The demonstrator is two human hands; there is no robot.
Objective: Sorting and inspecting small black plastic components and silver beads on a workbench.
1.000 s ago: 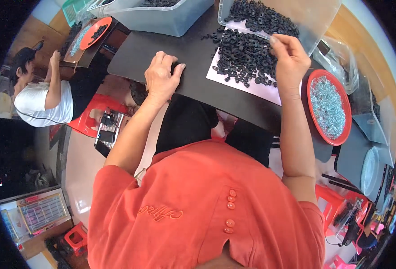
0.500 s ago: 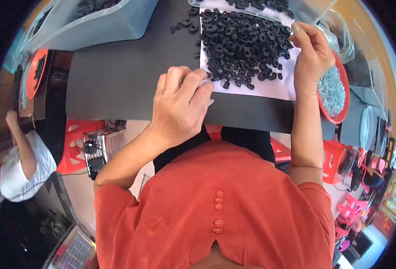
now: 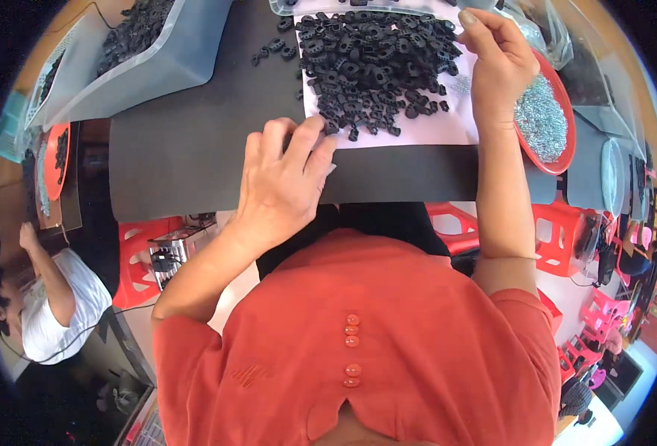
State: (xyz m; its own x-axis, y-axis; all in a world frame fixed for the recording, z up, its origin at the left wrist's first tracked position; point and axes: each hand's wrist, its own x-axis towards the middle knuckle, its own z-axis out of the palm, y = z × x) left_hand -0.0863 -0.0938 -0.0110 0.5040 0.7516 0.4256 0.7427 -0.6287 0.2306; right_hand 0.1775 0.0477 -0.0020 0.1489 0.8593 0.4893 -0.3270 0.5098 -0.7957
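Black mat [image 3: 194, 149]: left hand [image 3: 284, 178] hides its fingertips.

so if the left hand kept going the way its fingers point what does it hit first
Most likely the near edge of the pile of small black parts on the white sheet. The left hand points up and slightly right, fingertips at the sheet's corner; its height above the sheet is unclear.

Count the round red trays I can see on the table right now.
2. One round red tray of small silvery metal parts sits right of the right hand. Another red tray with black parts lies at the far left edge. Others may be hidden.
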